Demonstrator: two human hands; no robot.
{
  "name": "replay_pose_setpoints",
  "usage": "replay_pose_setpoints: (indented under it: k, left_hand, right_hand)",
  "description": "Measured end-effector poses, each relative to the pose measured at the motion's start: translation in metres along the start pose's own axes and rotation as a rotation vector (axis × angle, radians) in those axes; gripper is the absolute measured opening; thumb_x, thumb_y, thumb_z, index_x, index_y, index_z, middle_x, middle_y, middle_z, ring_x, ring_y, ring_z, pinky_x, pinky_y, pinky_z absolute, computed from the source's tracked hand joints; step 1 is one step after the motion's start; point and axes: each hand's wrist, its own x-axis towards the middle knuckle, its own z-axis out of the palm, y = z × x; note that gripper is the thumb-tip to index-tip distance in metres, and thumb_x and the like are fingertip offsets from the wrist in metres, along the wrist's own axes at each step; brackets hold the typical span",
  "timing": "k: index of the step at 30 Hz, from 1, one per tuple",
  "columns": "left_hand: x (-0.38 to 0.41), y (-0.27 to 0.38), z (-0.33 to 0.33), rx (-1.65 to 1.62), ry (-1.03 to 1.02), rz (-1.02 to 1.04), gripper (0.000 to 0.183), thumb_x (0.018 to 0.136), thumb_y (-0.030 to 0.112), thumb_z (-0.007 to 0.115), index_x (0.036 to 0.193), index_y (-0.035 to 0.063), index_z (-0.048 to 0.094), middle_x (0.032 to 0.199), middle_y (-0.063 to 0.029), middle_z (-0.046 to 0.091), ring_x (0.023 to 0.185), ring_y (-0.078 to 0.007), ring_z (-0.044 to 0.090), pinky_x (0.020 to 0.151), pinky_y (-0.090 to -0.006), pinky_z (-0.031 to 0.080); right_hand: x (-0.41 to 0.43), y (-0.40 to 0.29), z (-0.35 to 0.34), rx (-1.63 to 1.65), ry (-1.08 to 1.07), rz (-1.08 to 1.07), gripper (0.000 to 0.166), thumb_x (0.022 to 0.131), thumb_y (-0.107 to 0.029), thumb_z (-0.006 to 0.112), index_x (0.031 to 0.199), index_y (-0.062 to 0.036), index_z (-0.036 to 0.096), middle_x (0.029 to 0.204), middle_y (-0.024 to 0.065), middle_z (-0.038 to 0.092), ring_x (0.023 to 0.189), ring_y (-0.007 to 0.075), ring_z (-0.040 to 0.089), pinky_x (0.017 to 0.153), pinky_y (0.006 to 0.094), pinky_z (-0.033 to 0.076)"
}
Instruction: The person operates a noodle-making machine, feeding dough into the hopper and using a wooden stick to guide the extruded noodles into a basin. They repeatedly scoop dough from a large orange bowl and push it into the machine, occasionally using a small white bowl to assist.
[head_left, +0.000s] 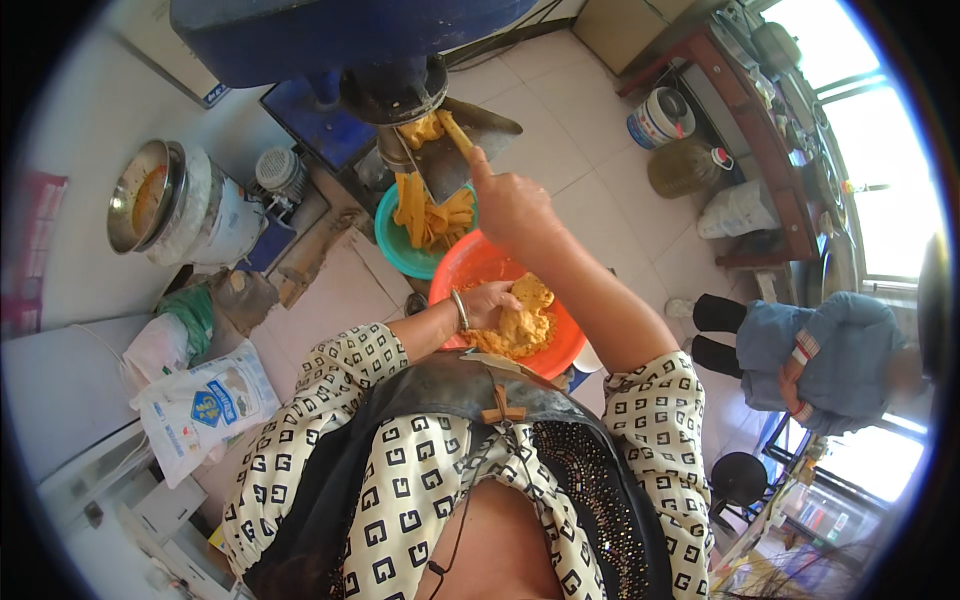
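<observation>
My right hand (517, 210) grips a short yellowish stick (456, 133), its far end at the metal feed tray (450, 161) of a blue machine (337, 37). Yellow dough (422, 131) sits at the tray's inner end, under the machine's dark round head. Flat yellow strips (431, 217) hang below the tray and lie in a teal basin (388, 244). Lower down, my left hand (489, 304) holds a lump of yellow dough (529, 304) over an orange basin (574, 349). Crumbly dough (544, 341) lies in that basin.
At left, metal bowls (139, 195) rest on a white bucket (229, 217) beside a motor (281, 171). A printed white sack (210, 409) lies nearer me. On the right are a plastic bucket (660, 118), an oil jug (682, 169), a wooden table (757, 112) and a standing person (817, 360).
</observation>
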Motion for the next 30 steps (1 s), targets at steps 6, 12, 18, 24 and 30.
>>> replay_pose_setpoints:
  k: [6,12,18,24,30]
  left_hand:
    - [-0.009,0.003,0.018,-0.108,0.002,-0.041,0.054,0.091,0.024,0.066,0.135,0.0031,0.043,0.129,-0.0125,0.057,0.112,-0.0258,0.062,0.097,-0.0415,0.052]
    - [-0.010,-0.004,0.038,-0.074,0.023,0.070,0.054,0.084,0.006,0.062,0.134,0.0016,0.043,0.129,-0.0158,0.056,0.111,-0.0286,0.062,0.094,-0.0429,0.054]
    - [0.007,-0.017,0.031,0.080,0.312,0.090,0.058,0.076,0.000,0.065,0.128,0.0065,0.042,0.111,-0.0138,0.058,0.088,-0.0256,0.066,0.077,-0.0430,0.059]
    - [0.008,-0.011,0.031,0.190,0.458,0.093,0.053,0.073,-0.002,0.064,0.122,0.0062,0.046,0.095,-0.0081,0.061,0.082,-0.0187,0.064,0.070,-0.0352,0.057]
    - [0.009,-0.014,0.023,0.279,0.525,0.111,0.058,0.074,-0.001,0.064,0.129,0.0057,0.048,0.099,-0.0075,0.063,0.084,-0.0167,0.063,0.074,-0.0322,0.054]
  right_hand:
    - [0.006,-0.013,0.004,-0.041,-0.022,-0.083,0.074,0.082,-0.007,0.058,0.146,0.0082,0.024,0.087,0.0210,0.070,0.079,0.0337,0.070,0.068,0.0428,0.056]
    - [0.011,-0.019,0.008,-0.033,-0.010,-0.117,0.074,0.080,-0.004,0.056,0.146,0.0079,0.024,0.087,0.0220,0.069,0.076,0.0367,0.070,0.066,0.0447,0.056]
    - [0.008,-0.013,0.005,-0.016,0.020,-0.112,0.073,0.082,-0.005,0.055,0.149,-0.0013,0.026,0.086,0.0206,0.069,0.075,0.0371,0.069,0.064,0.0455,0.055]
    - [-0.016,0.010,0.000,0.018,0.048,-0.111,0.073,0.079,-0.007,0.061,0.145,0.0020,0.032,0.079,0.0167,0.069,0.072,0.0330,0.070,0.062,0.0427,0.055]
    - [-0.010,0.002,0.007,0.013,0.038,-0.154,0.073,0.079,-0.006,0.059,0.146,-0.0001,0.031,0.078,0.0169,0.068,0.072,0.0346,0.069,0.063,0.0440,0.055]
